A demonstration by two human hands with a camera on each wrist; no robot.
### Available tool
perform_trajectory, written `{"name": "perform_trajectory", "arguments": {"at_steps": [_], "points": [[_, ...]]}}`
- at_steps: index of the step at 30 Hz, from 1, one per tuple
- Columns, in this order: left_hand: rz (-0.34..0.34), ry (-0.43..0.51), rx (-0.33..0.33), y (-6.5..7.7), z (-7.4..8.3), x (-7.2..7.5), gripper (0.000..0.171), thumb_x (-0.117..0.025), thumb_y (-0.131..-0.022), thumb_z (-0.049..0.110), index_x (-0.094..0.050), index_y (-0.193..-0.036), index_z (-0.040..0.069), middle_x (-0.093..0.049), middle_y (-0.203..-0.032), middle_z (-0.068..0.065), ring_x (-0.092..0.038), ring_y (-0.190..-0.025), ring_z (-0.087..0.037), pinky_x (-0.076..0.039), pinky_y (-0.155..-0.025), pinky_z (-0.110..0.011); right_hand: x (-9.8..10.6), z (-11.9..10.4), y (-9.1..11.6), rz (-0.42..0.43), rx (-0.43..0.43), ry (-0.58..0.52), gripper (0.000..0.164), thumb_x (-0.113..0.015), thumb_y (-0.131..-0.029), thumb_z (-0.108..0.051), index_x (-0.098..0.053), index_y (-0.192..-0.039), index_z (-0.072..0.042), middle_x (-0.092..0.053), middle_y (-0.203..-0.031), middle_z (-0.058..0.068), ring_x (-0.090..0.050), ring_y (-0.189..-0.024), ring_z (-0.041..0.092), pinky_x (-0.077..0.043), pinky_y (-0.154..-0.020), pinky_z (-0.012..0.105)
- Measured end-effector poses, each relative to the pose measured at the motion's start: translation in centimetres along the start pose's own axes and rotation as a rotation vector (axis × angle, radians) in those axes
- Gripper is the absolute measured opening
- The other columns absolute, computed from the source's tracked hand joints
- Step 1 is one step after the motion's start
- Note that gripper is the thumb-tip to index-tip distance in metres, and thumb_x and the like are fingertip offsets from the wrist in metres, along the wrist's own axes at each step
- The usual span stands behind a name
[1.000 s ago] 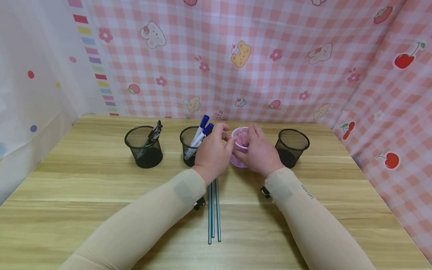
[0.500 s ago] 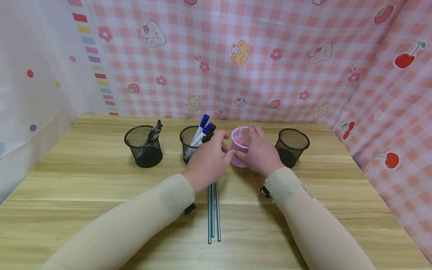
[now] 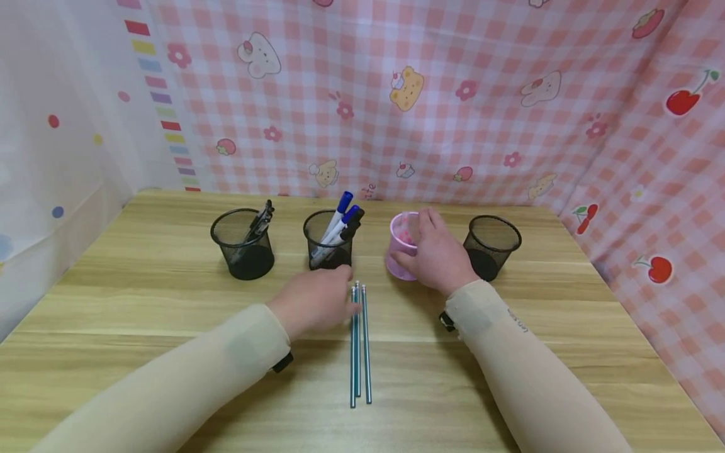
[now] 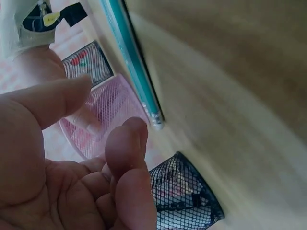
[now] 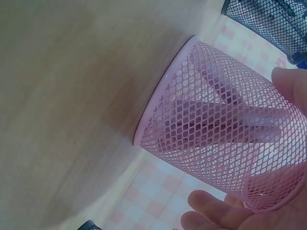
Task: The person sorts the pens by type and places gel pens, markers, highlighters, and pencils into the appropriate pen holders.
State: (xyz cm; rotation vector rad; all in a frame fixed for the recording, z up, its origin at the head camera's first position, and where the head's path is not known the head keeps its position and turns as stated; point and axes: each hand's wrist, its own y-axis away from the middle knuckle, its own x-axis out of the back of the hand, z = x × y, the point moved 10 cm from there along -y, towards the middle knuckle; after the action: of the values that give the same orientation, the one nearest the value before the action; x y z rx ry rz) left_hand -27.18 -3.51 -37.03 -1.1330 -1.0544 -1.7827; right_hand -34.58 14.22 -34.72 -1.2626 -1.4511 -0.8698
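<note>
My right hand (image 3: 435, 259) grips the pink mesh pen holder (image 3: 399, 263) near its rim, and the holder stands upright on the table. Through its mesh in the right wrist view, elongated things (image 5: 225, 127) show inside; their kind is unclear. My left hand (image 3: 317, 301) hovers over the table with nothing in it, thumb and fingers apart, just left of the tops of three green pencils (image 3: 366, 352). These lie side by side with their eraser ends pointing away from me. The left wrist view shows a pencil (image 4: 132, 62) beyond the fingers, apart from them.
Behind my left hand stands a black mesh holder (image 3: 334, 259) with blue-capped and black-capped markers (image 3: 342, 220). Another black holder (image 3: 249, 261) with black pens (image 3: 260, 223) is at the left. A third black holder (image 3: 491, 245) stands right of my right hand. A checked curtain (image 3: 362, 100) hangs behind.
My left hand has moved away from the pink pen holder, leftward and toward me, down to the pencils' eraser ends. My right hand keeps its grip on the holder.
</note>
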Motion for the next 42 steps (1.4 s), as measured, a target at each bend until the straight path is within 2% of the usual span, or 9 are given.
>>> {"name": "perform_trajectory", "arguments": {"at_steps": [5,11,13,17,20,29,33,40,42], "points": [[-0.024,-0.029,-0.022,0.6,0.4,-0.6,0.062,-0.074,-0.096,0.052,-0.058,-0.135,0.007,-0.073,-0.104,-0.004,-0.066,-0.082,-0.020,-0.059,-0.077,-0.042,0.0,0.1,0.0,-0.003,-0.004,-0.007,0.101,-0.068,-0.096,-0.056,-0.023,-0.163,0.005,-0.023,-0.170,0.025,-0.044,-0.147,0.044,-0.043,-0.119,0.057],[-0.011,-0.039,-0.036,0.9,0.6,-1.0,0.050,-0.078,-0.092,0.051,-0.060,-0.119,0.013,-0.066,-0.088,0.001,-0.063,-0.078,-0.021,-0.057,-0.073,-0.040,0.1,0.1,0.0,-0.010,-0.023,-0.022,0.103,-0.069,-0.096,-0.057,-0.021,-0.164,0.004,-0.020,-0.172,0.025,-0.040,-0.151,0.045,-0.040,-0.121,0.058],[-0.009,-0.038,-0.040,1.0,0.6,-1.0,0.049,-0.079,-0.092,0.050,-0.060,-0.117,0.013,-0.067,-0.089,0.000,-0.064,-0.080,-0.021,-0.057,-0.073,-0.040,0.1,0.1,0.0,-0.009,-0.024,-0.020,0.103,-0.069,-0.096,-0.057,-0.022,-0.164,0.004,-0.020,-0.172,0.025,-0.041,-0.151,0.045,-0.040,-0.121,0.058],[-0.008,-0.052,-0.039,1.0,0.5,-1.1,0.059,-0.079,-0.091,0.051,-0.061,-0.128,0.009,-0.073,-0.106,-0.006,-0.069,-0.092,-0.024,-0.060,-0.083,-0.044,0.2,0.1,0.1,-0.005,-0.026,-0.019,0.103,-0.069,-0.096,-0.057,-0.021,-0.165,0.004,-0.021,-0.172,0.024,-0.043,-0.149,0.044,-0.042,-0.120,0.058],[-0.019,-0.057,-0.031,0.9,0.4,-1.3,0.062,-0.079,-0.091,0.052,-0.061,-0.131,0.008,-0.074,-0.113,-0.008,-0.068,-0.095,-0.023,-0.060,-0.088,-0.046,0.3,0.1,0.1,-0.007,-0.030,-0.023,0.103,-0.069,-0.096,-0.057,-0.021,-0.165,0.004,-0.020,-0.172,0.024,-0.043,-0.149,0.044,-0.041,-0.120,0.058],[-0.047,-0.042,-0.028,0.6,0.3,-1.7,0.057,-0.079,-0.092,0.052,-0.064,-0.125,0.008,-0.070,-0.100,-0.004,-0.063,-0.084,-0.020,-0.060,-0.085,-0.043,0.4,0.1,0.3,-0.027,-0.019,0.010,0.104,-0.066,-0.097,-0.057,-0.017,-0.165,0.006,-0.016,-0.173,0.026,-0.042,-0.151,0.045,-0.044,-0.118,0.059],[-0.050,-0.032,-0.034,0.5,0.3,-1.8,0.059,-0.078,-0.092,0.052,-0.064,-0.127,0.007,-0.070,-0.100,-0.004,-0.063,-0.085,-0.020,-0.059,-0.087,-0.044,0.3,0.2,0.3,-0.079,-0.041,0.030,0.108,-0.066,-0.097,-0.059,-0.012,-0.167,0.004,-0.009,-0.175,0.025,-0.035,-0.154,0.045,-0.045,-0.116,0.060],[-0.063,-0.022,-0.022,0.4,0.0,-2.1,0.064,-0.078,-0.092,0.053,-0.063,-0.132,0.006,-0.072,-0.107,-0.006,-0.064,-0.088,-0.021,-0.059,-0.091,-0.045,0.6,-0.1,0.3,-0.175,-0.038,0.032,0.110,-0.070,-0.096,-0.055,-0.008,-0.168,0.001,-0.004,-0.176,0.025,-0.046,-0.146,0.049,-0.048,-0.112,0.062],[-0.061,-0.020,-0.023,0.4,0.0,-2.1,0.063,-0.078,-0.092,0.053,-0.063,-0.131,0.006,-0.072,-0.105,-0.005,-0.064,-0.086,-0.021,-0.059,-0.088,-0.045,0.7,-0.1,0.2,-0.196,-0.035,0.032,0.111,-0.071,-0.096,-0.054,-0.006,-0.167,0.004,-0.004,-0.175,0.027,-0.043,-0.148,0.050,-0.046,-0.114,0.062]]}}
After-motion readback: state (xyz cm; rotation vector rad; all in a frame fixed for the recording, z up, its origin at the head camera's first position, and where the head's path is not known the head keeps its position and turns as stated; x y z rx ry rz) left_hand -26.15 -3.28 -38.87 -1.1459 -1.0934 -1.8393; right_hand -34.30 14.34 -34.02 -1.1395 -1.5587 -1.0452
